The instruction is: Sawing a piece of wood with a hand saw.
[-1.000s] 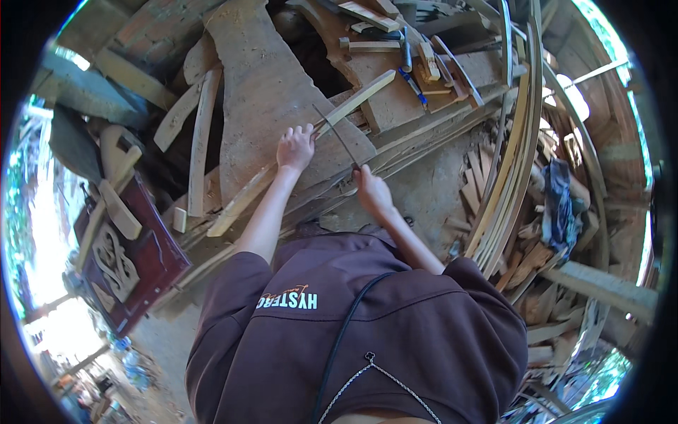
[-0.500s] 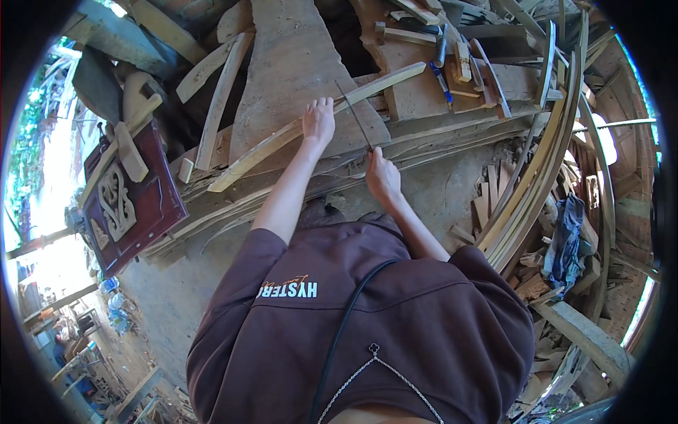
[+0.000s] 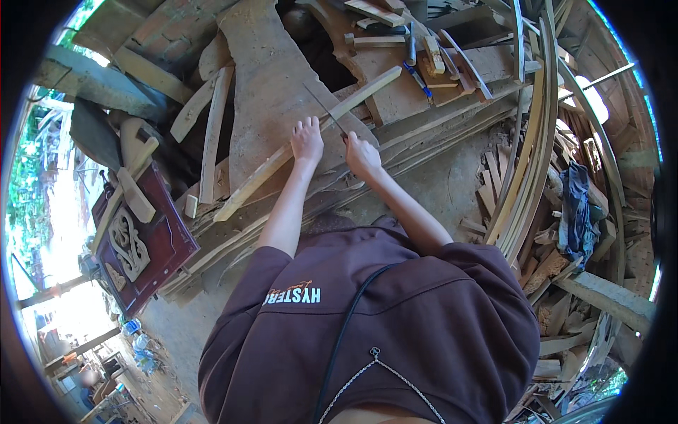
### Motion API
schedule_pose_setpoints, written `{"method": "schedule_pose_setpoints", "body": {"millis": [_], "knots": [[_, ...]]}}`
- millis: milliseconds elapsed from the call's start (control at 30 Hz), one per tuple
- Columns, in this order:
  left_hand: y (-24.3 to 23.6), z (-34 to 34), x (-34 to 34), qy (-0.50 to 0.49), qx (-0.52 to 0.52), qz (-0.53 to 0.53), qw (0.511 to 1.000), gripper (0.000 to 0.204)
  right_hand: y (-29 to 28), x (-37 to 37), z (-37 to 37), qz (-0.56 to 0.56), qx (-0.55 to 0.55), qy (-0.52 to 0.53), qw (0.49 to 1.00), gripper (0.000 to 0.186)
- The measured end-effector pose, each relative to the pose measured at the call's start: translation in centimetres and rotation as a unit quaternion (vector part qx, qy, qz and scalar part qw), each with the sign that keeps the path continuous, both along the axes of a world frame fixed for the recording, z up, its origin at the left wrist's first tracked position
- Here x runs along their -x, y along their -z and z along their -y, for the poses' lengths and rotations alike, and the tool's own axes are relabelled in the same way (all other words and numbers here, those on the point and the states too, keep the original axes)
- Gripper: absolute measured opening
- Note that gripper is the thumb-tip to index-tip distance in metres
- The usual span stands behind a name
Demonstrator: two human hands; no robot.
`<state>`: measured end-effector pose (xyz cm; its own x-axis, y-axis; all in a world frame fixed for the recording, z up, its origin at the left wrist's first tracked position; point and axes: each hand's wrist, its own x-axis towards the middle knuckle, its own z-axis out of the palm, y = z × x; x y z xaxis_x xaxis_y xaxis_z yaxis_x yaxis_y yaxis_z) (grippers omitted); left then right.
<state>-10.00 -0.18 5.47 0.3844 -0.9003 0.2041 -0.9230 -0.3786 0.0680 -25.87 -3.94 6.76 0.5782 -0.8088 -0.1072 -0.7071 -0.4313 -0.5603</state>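
Left hand (image 3: 307, 143) clasping batten (image 3: 270, 168) slanting rightward, right hand (image 3: 363, 156) gripping tool (image 3: 323, 107) pointing forward-left

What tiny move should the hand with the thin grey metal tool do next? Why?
Perhaps the right hand should pull the tool back: it crosses the long pale wooden strip, its held end is close, and the left hand rests on the strip.

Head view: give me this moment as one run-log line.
left hand: on wooden strip | right hand: holding thin-bladed tool | blade: crossing strip | beneath: broad board
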Motion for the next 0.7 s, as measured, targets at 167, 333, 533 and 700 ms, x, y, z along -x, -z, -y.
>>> {"method": "schedule_pose_setpoints", "body": {"millis": [167, 333, 533, 700], "knots": [[0.1, -0.4, 0.1, -0.015, -0.014, 0.001, 1.000, 0.016, -0.3, 2.5, -2.6, 0.012, -0.016, 0.014, 1.000, 0.023], [0.4, -1.0, 0.5, -0.008, 0.006, -0.008, 1.000, 0.021, -1.8, 3.1, -1.7, -0.029, -0.028, -0.007, 0.999, 0.021], [-0.5, 0.0, 0.1, -0.005, -0.030, -0.031, 0.999, 0.021, -0.1, -0.6, -0.1, 0.043, -0.006, 0.014, 0.999, 0.022], [0.2, -0.5, -0.1, -0.010, -0.011, -0.003, 1.000, 0.021, -0.6, 2.7, -2.9, 0.017, -0.048, 0.022, 0.998, 0.024]]}}
